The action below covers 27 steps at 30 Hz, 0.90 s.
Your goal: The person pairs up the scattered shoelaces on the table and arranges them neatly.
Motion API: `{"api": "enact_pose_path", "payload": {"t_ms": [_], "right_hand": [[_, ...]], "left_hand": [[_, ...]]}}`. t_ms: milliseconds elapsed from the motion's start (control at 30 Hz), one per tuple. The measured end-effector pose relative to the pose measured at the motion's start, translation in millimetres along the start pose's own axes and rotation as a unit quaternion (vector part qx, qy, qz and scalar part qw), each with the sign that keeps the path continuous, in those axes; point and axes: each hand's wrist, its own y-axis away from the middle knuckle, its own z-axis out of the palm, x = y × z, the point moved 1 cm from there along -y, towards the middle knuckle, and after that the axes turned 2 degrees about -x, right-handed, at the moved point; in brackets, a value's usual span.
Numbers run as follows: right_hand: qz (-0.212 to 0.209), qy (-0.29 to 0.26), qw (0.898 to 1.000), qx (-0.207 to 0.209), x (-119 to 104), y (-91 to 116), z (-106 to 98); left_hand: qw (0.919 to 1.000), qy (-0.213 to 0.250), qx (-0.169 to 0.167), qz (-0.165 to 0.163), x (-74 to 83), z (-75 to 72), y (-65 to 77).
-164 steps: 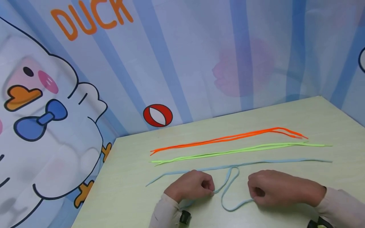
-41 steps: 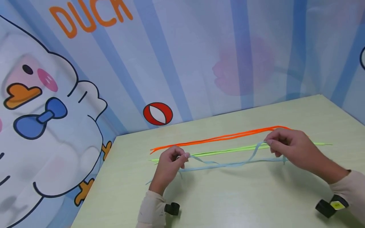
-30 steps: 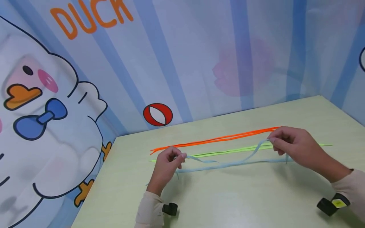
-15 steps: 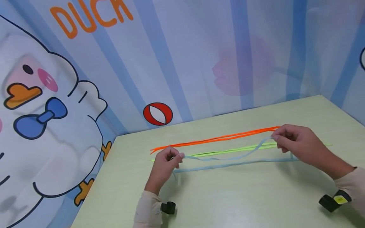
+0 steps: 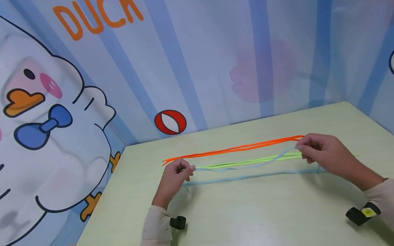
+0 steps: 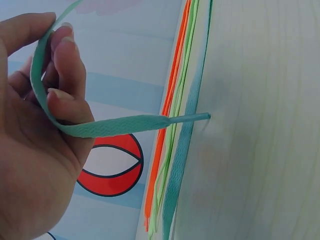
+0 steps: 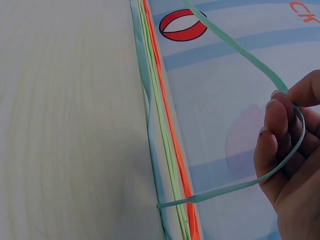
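Note:
My left hand (image 5: 173, 179) pinches a light blue shoelace (image 6: 115, 126) between thumb and forefinger. The lace runs through that palm, and its tipped end sticks out past the little-finger side in the left wrist view. Toward its other end, my right hand (image 5: 323, 150) pinches the same lace, whose other tip (image 7: 172, 203) hangs out below the palm in the right wrist view. Between the hands the lace sags in the air, overlapping the green laces in the head view. A second light blue shoelace (image 5: 252, 176) lies stretched along the table, nearer to me than the green pair.
Behind it lie two lime green shoelaces (image 5: 246, 162) side by side, then two orange shoelaces (image 5: 234, 149) farther back. They rest on a pale wooden table (image 5: 252, 212). A printed curtain (image 5: 221, 68) with a cartoon duck stands at the table's back and left edges.
Earlier both hands were low at the table with the lace bunched between them. Since then they have lifted it and moved apart, left hand leftward, right hand rightward, drawing the lace straighter.

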Motion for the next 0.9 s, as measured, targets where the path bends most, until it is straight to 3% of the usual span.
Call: {"api": "enact_pose_path", "payload": {"t_ms": [467, 900], "right_hand": [[0.006, 0.036, 0.999, 0.011, 4.7, -0.7, -8.8], [0.017, 0.068, 0.998, 0.004, 11.4, 0.5, -15.2]], "left_hand": [[1.0, -0.002, 0.002, -0.008, -5.7, -4.8, -0.1], [0.9996, -0.009, -0.023, -0.011, -9.5, -12.8, 0.1]]}}
